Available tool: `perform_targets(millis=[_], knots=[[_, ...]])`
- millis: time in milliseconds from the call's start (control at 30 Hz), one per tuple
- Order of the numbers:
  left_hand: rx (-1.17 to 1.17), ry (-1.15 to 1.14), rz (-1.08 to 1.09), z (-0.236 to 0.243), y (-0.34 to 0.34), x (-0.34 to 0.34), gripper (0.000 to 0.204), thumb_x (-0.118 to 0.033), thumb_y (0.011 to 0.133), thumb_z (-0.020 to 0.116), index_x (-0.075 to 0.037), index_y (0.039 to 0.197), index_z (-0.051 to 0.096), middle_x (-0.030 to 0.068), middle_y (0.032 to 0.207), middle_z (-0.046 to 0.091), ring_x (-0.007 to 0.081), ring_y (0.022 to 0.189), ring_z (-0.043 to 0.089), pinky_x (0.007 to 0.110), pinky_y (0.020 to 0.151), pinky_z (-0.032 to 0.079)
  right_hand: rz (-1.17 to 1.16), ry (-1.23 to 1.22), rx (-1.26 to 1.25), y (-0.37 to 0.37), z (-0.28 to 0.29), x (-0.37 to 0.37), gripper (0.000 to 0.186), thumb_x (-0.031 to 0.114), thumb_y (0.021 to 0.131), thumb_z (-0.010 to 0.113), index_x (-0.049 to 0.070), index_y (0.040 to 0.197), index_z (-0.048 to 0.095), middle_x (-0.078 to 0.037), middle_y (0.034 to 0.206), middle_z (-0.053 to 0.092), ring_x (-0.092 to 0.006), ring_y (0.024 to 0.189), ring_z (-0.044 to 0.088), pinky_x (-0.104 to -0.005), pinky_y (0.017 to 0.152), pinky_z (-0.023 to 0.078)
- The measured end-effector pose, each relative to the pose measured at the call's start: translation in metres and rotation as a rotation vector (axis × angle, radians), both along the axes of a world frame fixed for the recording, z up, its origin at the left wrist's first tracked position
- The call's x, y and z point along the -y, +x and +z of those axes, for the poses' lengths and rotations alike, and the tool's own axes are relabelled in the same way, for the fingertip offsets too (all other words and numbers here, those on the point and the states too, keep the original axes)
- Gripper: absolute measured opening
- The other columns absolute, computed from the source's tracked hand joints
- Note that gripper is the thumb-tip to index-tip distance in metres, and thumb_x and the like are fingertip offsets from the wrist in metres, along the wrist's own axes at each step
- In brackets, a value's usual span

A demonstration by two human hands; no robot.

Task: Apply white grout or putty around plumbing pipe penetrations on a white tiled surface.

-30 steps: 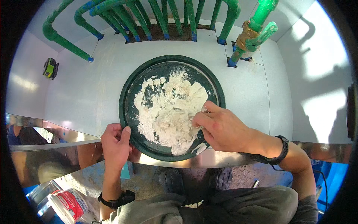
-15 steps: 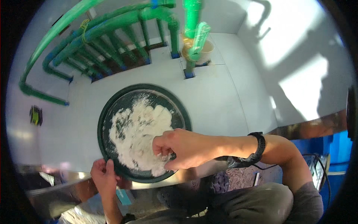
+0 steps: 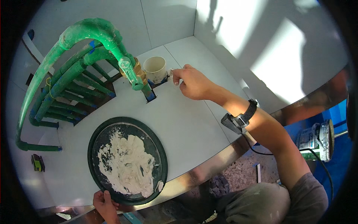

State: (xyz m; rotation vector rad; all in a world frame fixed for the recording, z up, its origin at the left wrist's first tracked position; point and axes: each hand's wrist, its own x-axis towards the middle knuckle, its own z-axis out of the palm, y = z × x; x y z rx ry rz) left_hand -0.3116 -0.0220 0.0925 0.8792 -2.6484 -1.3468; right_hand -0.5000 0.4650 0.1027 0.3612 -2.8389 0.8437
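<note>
A round dark tray (image 3: 164, 160) lies on the pale tiled surface, with a spread of white paste (image 3: 125, 164) in it, thick and smeared. At its near left rim my left hand (image 3: 105, 206) is closed on the edge, thumb on top, other fingers partly hidden beneath. My right hand (image 3: 194, 84) is raised off the tray, fingers curled together, with a bit of white paste at the fingertips. It is beside a cream open pipe end (image 3: 155, 67) set in a dark-edged cutout in the tile. A black strap (image 3: 250, 112) with a small device circles my right wrist.
Left of the cream pipe stands a green pipe with a valve handle (image 3: 130, 73). A bank of green pipes (image 3: 71, 87) rises from a long slot at the left. A small green and black tool (image 3: 37, 163) lies far left. A white bucket (image 3: 320, 140) stands at right.
My right hand has left the paste and moved up and right to the cream pipe. My left hand stays on the tray rim. The view has shifted, and more of the pipes shows.
</note>
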Motion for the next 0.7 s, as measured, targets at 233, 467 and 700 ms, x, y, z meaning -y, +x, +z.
perform_targets(millis=[233, 467, 700], knots=[[-0.027, 0.023, 0.012, -0.005, 0.003, 0.007, 0.022, -0.015, 0.099, 0.062, 0.005, 0.107, 0.056, 0.0073, 0.070, 0.057, 0.0129, 0.039, 0.048, 0.026, 0.033, 0.036, 0.080, 0.771, -0.234, -0.001, -0.016, 0.033, 0.011, 0.009, 0.086, 0.062, 0.002, 0.087, 0.071, -0.009, 0.089, 0.071, -0.0268, 0.103, 0.060, -0.0381, 0.082, 0.050], [-0.017, 0.045, -0.009, -0.003, 0.002, 0.009, 0.021, -0.015, 0.098, 0.066, 0.003, 0.102, 0.054, 0.0051, 0.069, 0.056, 0.0101, 0.040, 0.048, 0.024, 0.034, 0.038, 0.201, 0.895, -0.022, 0.004, 0.000, 0.034, 0.013, 0.013, 0.085, 0.063, 0.002, 0.091, 0.069, -0.009, 0.093, 0.069, -0.0253, 0.107, 0.057, -0.0366, 0.092, 0.049], [-0.022, 0.077, 0.019, 0.001, 0.003, 0.005, 0.019, -0.012, 0.098, 0.065, 0.003, 0.103, 0.054, 0.0046, 0.067, 0.056, 0.0093, 0.040, 0.048, 0.024, 0.035, 0.039, 0.002, 0.418, -0.028, 0.017, 0.009, 0.029, 0.013, 0.000, 0.073, 0.063, -0.004, 0.085, 0.066, -0.018, 0.112, 0.069, -0.0346, 0.107, 0.057, -0.0397, 0.095, 0.049]])
